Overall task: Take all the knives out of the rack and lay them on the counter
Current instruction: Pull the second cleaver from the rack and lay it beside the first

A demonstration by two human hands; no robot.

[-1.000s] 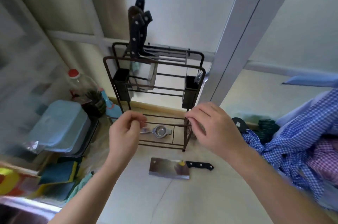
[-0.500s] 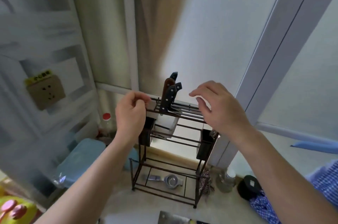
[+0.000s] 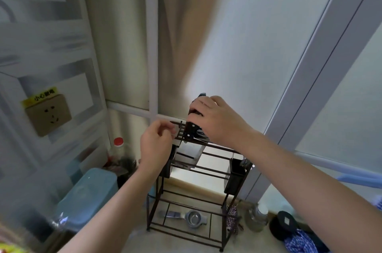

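A dark metal wire rack (image 3: 206, 201) stands on the counter against the window. Black-handled knives (image 3: 191, 130) stick up from the slots in its top left corner, blades hanging down inside. My right hand (image 3: 215, 120) is closed around the upper part of a knife handle. My left hand (image 3: 157, 143) is at the rack's top left rail, fingers curled against the bars; whether it grips the rail I cannot tell. The cleaver seen earlier on the counter is out of frame.
A metal strainer (image 3: 194, 219) lies on the rack's bottom shelf. A red-capped bottle (image 3: 118, 149) and a blue plastic box (image 3: 86, 197) stand to the left. A wall socket (image 3: 48, 116) is further left. Small jars and blue checked cloth (image 3: 299, 240) lie at the right.
My right hand has come down from above the rack and closed on a knife handle. My left hand stays at the rack's top left corner. The view has tilted further up.
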